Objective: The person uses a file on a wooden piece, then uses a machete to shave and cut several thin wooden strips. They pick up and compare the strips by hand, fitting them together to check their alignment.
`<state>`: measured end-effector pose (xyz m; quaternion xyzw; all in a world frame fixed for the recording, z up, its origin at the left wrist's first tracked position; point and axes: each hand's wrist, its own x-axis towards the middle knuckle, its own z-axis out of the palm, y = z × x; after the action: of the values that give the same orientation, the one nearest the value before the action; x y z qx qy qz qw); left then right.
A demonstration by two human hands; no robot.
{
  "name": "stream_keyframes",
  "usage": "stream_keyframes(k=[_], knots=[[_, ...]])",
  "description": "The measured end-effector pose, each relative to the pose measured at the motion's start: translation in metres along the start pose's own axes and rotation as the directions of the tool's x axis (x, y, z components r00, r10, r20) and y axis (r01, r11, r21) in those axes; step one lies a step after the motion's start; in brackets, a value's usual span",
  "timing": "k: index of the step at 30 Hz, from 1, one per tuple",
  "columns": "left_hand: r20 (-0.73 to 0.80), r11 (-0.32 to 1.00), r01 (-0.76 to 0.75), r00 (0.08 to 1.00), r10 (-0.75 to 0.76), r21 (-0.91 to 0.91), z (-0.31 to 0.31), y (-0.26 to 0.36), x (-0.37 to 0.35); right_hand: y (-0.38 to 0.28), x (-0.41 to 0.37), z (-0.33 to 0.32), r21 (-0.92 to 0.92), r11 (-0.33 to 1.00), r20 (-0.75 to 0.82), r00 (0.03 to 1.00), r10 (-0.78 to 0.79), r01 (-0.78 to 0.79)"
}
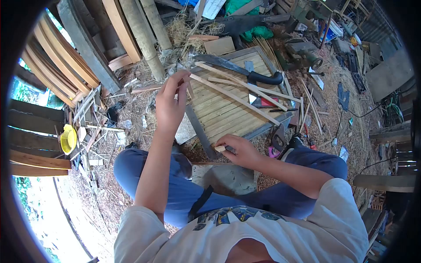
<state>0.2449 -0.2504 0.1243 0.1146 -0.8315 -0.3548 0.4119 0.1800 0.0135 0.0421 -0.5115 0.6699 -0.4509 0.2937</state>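
My left hand [172,98] is raised at the left of a slatted wooden panel [215,111]. Its fingers are pinched at the upper end of a long thin wooden strip [232,98], which slants down to the right across the panel. At the panel's near edge, my right hand [240,151] is closed around a small pale piece of wood [220,149]; something dark shows beside it, too small to name. A machete [265,79] with a black handle lies across the panel's far side, among other thin strips [252,82].
A saw handle [278,138] and a pink object [272,152] are near my right knee. A yellow bowl-like container [69,139] stands at the left. Bamboo poles [141,37] and curved boards [90,48] lean at the upper left. Shavings and scraps cover the ground.
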Motion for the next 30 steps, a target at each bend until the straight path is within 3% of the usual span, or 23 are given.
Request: stream_keyframes(k=[10,16,18,24,27,30], knots=[[-0.075,1.0,-0.014,0.997,0.014,0.011,-0.004,-0.023,0.01,0.01,-0.005,0.006,0.022,0.994,-0.165,0.981,-0.105,0.11],[0.009,0.999,-0.008,1.0,0.007,0.041,-0.006,-0.035,0.044,0.002,-0.009,0.006,-0.034,0.999,-0.147,0.989,-0.029,0.025],[0.028,1.0,0.007,1.0,-0.008,0.012,-0.007,-0.041,0.049,0.005,-0.007,0.008,-0.044,0.997,-0.156,0.985,-0.076,0.07],[0.106,0.988,-0.017,0.994,0.001,0.155,-0.01,-0.052,0.06,0.016,0.0,0.011,0.002,0.993,-0.162,0.98,-0.116,0.118],[0.036,0.998,-0.012,0.999,0.01,0.066,-0.011,-0.064,0.06,0.014,0.002,0.012,-0.014,0.995,-0.146,0.984,-0.103,0.102],[0.043,0.992,-0.057,0.998,0.053,0.112,-0.013,-0.07,0.06,0.011,0.004,0.011,-0.04,0.994,-0.13,0.986,-0.108,0.104]])
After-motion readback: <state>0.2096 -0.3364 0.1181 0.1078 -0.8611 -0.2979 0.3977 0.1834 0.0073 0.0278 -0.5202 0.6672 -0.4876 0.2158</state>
